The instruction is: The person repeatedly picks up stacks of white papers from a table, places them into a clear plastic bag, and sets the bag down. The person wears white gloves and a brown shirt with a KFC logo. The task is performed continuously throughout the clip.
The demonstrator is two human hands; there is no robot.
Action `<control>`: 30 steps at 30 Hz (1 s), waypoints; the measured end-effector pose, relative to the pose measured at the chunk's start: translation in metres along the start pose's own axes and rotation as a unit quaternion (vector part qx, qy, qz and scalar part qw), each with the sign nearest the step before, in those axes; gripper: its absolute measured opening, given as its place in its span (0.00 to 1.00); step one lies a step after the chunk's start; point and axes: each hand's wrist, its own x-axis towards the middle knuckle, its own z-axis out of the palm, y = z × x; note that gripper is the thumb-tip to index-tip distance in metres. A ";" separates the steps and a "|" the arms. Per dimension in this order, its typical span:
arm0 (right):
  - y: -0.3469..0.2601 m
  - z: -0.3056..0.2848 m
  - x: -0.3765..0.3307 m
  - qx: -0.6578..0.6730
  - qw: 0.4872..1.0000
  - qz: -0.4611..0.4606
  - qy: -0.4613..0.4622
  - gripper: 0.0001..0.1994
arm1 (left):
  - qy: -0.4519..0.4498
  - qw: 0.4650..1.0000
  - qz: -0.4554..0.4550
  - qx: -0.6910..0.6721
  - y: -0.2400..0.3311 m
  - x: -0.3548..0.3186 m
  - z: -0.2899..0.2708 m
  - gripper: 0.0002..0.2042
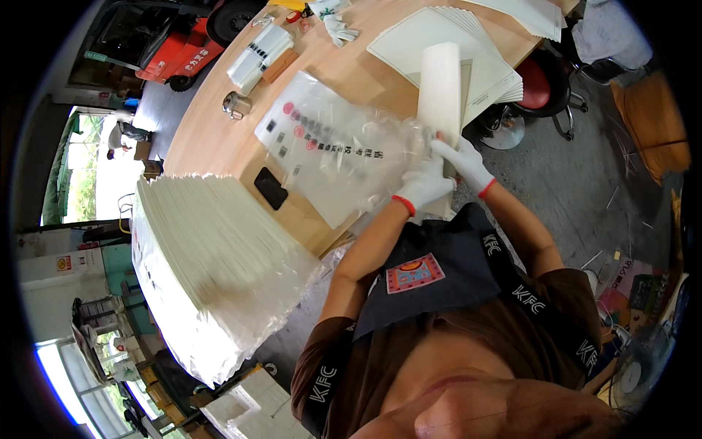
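A folded white paper sheaf (439,84) stands out over the table's near edge, its lower end between my hands. My right hand (468,164), in a white glove with a red cuff, is closed around the sheaf's right side. On the left, my left hand (426,183), gloved the same way, has its fingers curled at the mouth of a clear printed plastic bag (344,146). That bag lies flat on the table, its open end bunched against the sheaf. The fingertips of the left hand are partly hidden.
A tall stack of paper (219,241) in plastic wrap stands at left, near a black phone (270,188). Fanned sheets (409,36), a glass mug (236,105), a wrapped bundle (260,57) and a spare glove (338,31) lie on the wooden table (197,139). A red stool (530,80) is at right.
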 end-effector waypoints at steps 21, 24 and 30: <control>-0.120 0.019 0.039 -0.478 0.763 -0.207 -0.383 0.17 | 0.260 0.886 -0.038 -0.383 -0.056 -0.094 -0.052 0.17; -0.079 0.039 0.036 0.060 0.925 0.119 -0.356 0.17 | 0.238 0.938 0.104 -0.230 -0.066 -0.111 -0.019 0.15; -0.039 0.104 0.032 0.042 0.950 -0.167 -0.260 0.11 | 0.288 0.938 0.136 -0.135 -0.004 -0.038 -0.086 0.10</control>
